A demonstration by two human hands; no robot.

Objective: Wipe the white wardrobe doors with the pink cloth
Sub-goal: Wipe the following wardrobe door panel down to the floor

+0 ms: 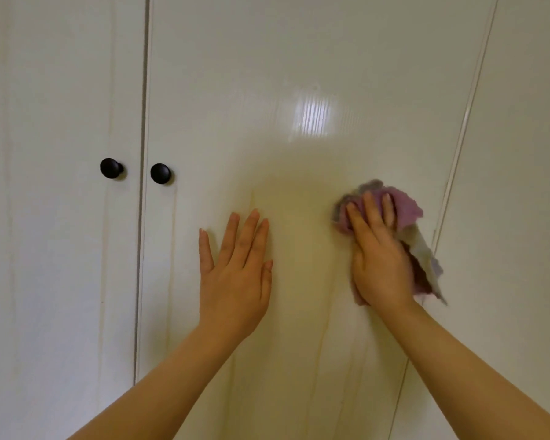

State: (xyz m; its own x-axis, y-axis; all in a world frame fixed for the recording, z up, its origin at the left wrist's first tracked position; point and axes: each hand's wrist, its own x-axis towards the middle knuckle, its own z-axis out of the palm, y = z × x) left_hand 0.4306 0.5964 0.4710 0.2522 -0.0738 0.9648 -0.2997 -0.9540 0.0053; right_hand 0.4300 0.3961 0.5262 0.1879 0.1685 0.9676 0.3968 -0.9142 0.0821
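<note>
Pressing the pink cloth against the middle door with the right hand, at about 3 o'clock from the centre of the view. Fingers of this hand straight and close together, laid on top of the cloth, not curled round it, only pushing it onto the white surface. Cloth crumpled, sticking out past the fingertips toward 12 o'clock and past the edge of the hand toward 3 and 5 o'clock. Blurred there, with a pale part at the lower edge, perhaps the other side of the same cloth.

Resting the left hand flat on the same door, at 9 o'clock from the right hand and well apart from it. Released, holding nothing, fingers stretched toward 12 o'clock, little finger spread a bit toward 11 o'clock.

Glossy door, with a bright patch of reflected light at 12 o'clock from the hands. At 9 o'clock from the left hand, a narrow dark gap running up and down, dividing this door from the left door. Black knob just beside the gap on the middle door, second black knob just beside it on the left door, both at about 10 o'clock from the left hand. At 3 o'clock from the cloth, a slanted seam and after it another white panel.
</note>
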